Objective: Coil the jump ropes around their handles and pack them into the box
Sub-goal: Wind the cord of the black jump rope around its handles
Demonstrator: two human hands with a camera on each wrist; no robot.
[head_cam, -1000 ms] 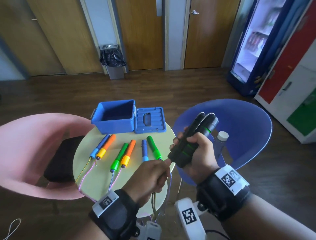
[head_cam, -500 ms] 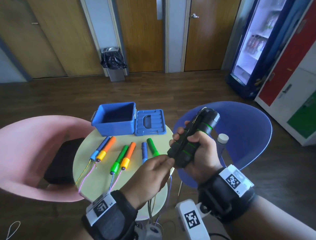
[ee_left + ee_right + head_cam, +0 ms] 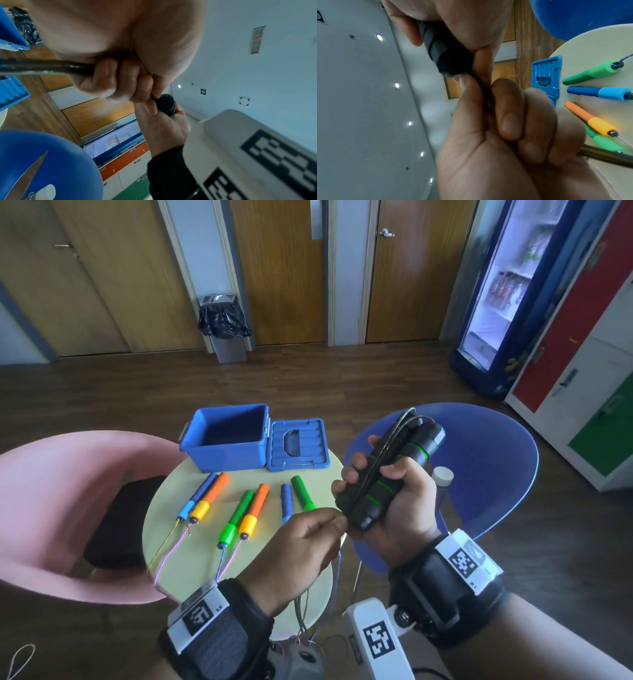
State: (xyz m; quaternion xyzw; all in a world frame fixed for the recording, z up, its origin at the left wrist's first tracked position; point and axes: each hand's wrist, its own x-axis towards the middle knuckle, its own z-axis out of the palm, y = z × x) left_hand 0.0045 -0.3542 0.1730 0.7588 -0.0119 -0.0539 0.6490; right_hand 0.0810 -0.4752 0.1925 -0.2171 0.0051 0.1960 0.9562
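My right hand (image 3: 394,501) grips a pair of black jump-rope handles with green rings (image 3: 387,470), held upright above the table's right edge. A black rope (image 3: 380,453) runs along the handles from their top down to the base. My left hand (image 3: 308,539) pinches that rope at the lower end of the handles; in the left wrist view the rope (image 3: 44,67) passes out of the curled fingers (image 3: 109,81). The open blue box (image 3: 227,438) stands at the table's far side with its lid (image 3: 297,441) lying beside it. Three pairs of coloured handles (image 3: 246,510) lie on the round table (image 3: 191,563).
A pink chair (image 3: 65,508) stands left of the table and a blue chair (image 3: 486,470) right of it, with a white-capped bottle (image 3: 442,475) on its seat. Thin coloured ropes (image 3: 171,549) trail off the table's near edge. A bin and doors stand far behind.
My right hand has tilted the black handles more upright and raised them slightly. My left hand has drawn the rope up against the bottom of the handles.
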